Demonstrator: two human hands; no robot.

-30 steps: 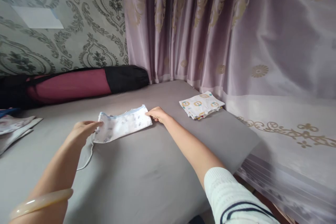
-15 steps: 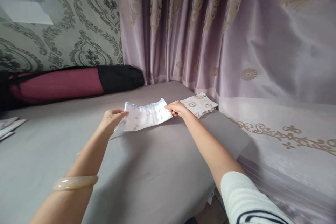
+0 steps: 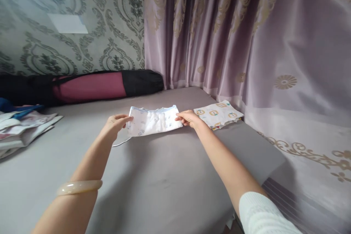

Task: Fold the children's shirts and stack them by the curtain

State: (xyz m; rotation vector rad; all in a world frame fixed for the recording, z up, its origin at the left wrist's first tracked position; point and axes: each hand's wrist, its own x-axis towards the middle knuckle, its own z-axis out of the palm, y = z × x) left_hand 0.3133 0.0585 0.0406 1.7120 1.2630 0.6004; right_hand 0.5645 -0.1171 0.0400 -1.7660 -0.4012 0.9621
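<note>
A white cloth (image 3: pixel 153 121) with light blue edging and a small printed pattern is stretched between my hands, just above the bed. Its left edge is pinched by my left hand (image 3: pixel 117 122), its right edge by my right hand (image 3: pixel 188 117). The middle looks thick and bunched. Below my left hand, a thin white cord or strap (image 3: pixel 120 143) curves onto the sheet. Just beyond my right hand lies a folded stack of white cloths (image 3: pixel 219 112) with orange and green prints.
The grey bed sheet (image 3: pixel 170 175) spreads below my arms. Folded clothes (image 3: pixel 24 131) are piled at the left. A long black and maroon bag (image 3: pixel 93 87) lies along the patterned wall. Purple curtains (image 3: pixel 208 36) hang at the bed's right and far edge.
The view has swung left, showing more of the clothes pile. The cloth is drawn out wider and flatter between my hands; both hands keep their hold.
</note>
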